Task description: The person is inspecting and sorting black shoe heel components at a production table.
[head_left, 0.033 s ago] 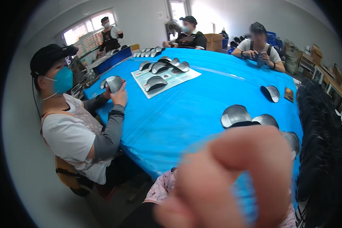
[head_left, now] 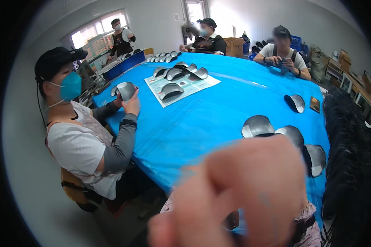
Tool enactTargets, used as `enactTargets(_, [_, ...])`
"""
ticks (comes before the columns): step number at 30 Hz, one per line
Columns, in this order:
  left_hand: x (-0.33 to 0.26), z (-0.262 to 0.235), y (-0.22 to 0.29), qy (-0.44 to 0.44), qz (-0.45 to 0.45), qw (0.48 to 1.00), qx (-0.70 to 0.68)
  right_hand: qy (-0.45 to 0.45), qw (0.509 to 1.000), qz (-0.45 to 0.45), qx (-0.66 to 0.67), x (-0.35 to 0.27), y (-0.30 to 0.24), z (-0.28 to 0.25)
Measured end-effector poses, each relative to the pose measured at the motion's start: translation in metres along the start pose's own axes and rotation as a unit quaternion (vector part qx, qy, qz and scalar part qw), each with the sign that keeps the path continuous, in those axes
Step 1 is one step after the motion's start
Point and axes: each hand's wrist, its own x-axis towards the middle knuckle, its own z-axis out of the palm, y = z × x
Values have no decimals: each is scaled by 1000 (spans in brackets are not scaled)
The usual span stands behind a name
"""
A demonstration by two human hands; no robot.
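Observation:
Very close and blurred, my right hand (head_left: 243, 185) covers the lower middle, with its fingers bent toward one another. Whether anything is between the fingertips is hidden. My left hand does not show. Just beyond the hand, several curved grey shell-like pieces with dark undersides lie on a blue-covered table (head_left: 185, 136): one grey shell (head_left: 257, 125) nearest the middle, another shell (head_left: 290, 135) beside it, and a shell (head_left: 316, 160) by the right edge. Below the hand, pink floral cloth (head_left: 311, 236) and a small brown thing (head_left: 233, 220) are partly visible.
A person at the left (head_left: 82, 136) holds a grey shell (head_left: 127, 90). More shells lie on printed paper (head_left: 198, 87) and in a far row (head_left: 163, 57). Other people are at the far side. A phone-like object (head_left: 315, 104) and a dark furry mass (head_left: 346, 156) are at the right.
My right hand has shifted slightly left and down, uncovering more of the shell at the right edge. The view has moved a little; the person at the left still holds the shell.

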Motion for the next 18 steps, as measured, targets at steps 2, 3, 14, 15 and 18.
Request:
enactTargets(2, [12,-8,11,-105,95,990,0,-63,997,-1,-52,3,-5,3])
enactTargets(3, [12,-14,10,-115,112,987,-23,-53,997,-4,-59,2,-8,-1])
enactTargets(14, [8,-40,16,-202,7,979,-21,-45,998,-4,-54,3,-1,-9])
enactTargets(15, [3,-45,18,-189,-91,978,18,-40,998,-13,-43,4,0,-19])
enactTargets(18, [-15,-47,56,-53,-357,920,155,3,983,-94,-157,2,1,-1])
